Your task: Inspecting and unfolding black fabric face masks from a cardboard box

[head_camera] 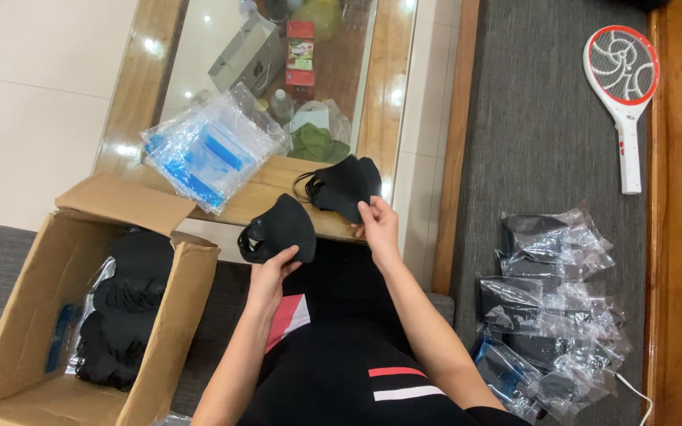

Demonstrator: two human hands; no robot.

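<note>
Black-clad lap lowest in view, forearms reaching forward above it. Left hand (271, 268) pinching a black mask (279, 229) by its lower edge, fingers closed on the fabric. Right hand (376, 224) gripping a stack of black masks (343, 185) at the surface (266, 189) edge. Best kept pinched at edges, folds aligned. Cardboard box (80, 315) left, bagged masks (550, 308) right.

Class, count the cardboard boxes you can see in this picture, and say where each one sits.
1. The open cardboard box sits at the lower left, beside the person's left hand, with black masks piled inside. Others may lie outside the picture.
</note>
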